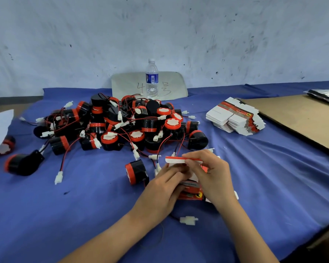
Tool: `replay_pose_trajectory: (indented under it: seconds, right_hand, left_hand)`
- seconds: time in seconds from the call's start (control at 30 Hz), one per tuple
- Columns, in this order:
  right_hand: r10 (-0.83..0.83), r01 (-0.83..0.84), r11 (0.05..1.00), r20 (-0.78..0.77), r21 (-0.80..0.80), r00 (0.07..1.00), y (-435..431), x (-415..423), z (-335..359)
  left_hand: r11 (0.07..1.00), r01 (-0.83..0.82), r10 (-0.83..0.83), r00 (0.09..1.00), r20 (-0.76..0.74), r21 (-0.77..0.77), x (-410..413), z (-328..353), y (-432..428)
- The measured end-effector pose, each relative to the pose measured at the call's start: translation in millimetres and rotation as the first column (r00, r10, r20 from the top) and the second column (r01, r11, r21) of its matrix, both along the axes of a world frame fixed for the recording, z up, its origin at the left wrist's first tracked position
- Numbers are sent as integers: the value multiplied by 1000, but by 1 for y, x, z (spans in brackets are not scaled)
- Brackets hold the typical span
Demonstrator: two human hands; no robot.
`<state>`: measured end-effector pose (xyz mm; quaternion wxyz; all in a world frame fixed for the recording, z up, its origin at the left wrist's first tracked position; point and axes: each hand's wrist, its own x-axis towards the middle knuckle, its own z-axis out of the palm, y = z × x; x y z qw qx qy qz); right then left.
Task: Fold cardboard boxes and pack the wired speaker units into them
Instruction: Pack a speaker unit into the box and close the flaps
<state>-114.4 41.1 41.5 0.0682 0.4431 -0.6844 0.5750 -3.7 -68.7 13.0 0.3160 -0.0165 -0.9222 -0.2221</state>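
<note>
Left hand (165, 186) curls round the body of a small box (191, 188) and steadies it just above the counter (84, 215). Right hand (211, 173) pinches the top flap (182, 159), which stands open, probably to bend it along its crease. We judge the step as folding or closing. We cannot tell whether a unit is already inside, since the hands cover the opening. A white connector (188, 219) on a thin wire lies just below the box, and its other end is hidden. One speaker (136, 171) sits just left of the hands, likely set there as next to pack. Beyond it is the tangled pile (125, 124) of speakers, within reach. Flat boxes (235, 118) are stacked to the right, near a cardboard sheet (302, 118). A bottle (152, 78) stands at the back, behind the pile.
</note>
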Motion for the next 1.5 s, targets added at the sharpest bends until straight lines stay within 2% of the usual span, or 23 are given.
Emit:
replay_pose_trajectory:
  seconds: [0.1, 0.2, 0.3, 0.37, 0.5, 0.73, 1.0, 1.13, 1.33, 1.43, 1.5]
  right_hand:
    - [38, -39, 998, 19, 45, 999, 3, -2, 0]
    - [74, -81, 994, 91, 75, 993, 7, -2, -2]
    - [122, -135, 984, 113, 113, 986, 12, 1, -5]
    - [143, -157, 980, 123, 119, 982, 14, 1, -7]
    - [184, -213, 972, 242, 96, 953, 17, -3, -6]
    - [214, -240, 969, 298, 53, 930, 16, -5, -10]
    - [238, -268, 959, 251, 90, 938, 16, -10, -12]
    - [295, -336, 935, 275, 116, 915, 19, -15, -13]
    - [305, -383, 875, 277, 295, 911, 29, -23, -8]
    - [277, -321, 836, 162, 446, 947, 34, -25, -6]
    - [269, -272, 832, 77, 484, 960, 36, -24, -8]
  left_hand:
    - [997, -10, 15, 998, -65, 74, 2, -1, 4]
    - [986, -120, 141, 972, -190, 119, 5, -1, 3]
    - [940, -209, 271, 937, -219, 269, 6, -1, -2]
    - [926, -177, 257, 942, -214, 333, 7, -1, -3]
    - [937, -182, 251, 944, -214, 298, 7, -2, -8]
    - [937, -158, 243, 936, -255, 312, 8, 0, -11]
    - [958, -105, 177, 949, -262, 268, 7, 0, -12]
    - [970, -117, 170, 954, -248, 214, 7, -2, -15]
    - [977, -93, 134, 968, -211, 194, 12, -1, -16]
    - [983, -119, 146, 970, -193, 141, 12, 1, -15]
    - [985, -145, 161, 969, -186, 94, 12, 2, -16]
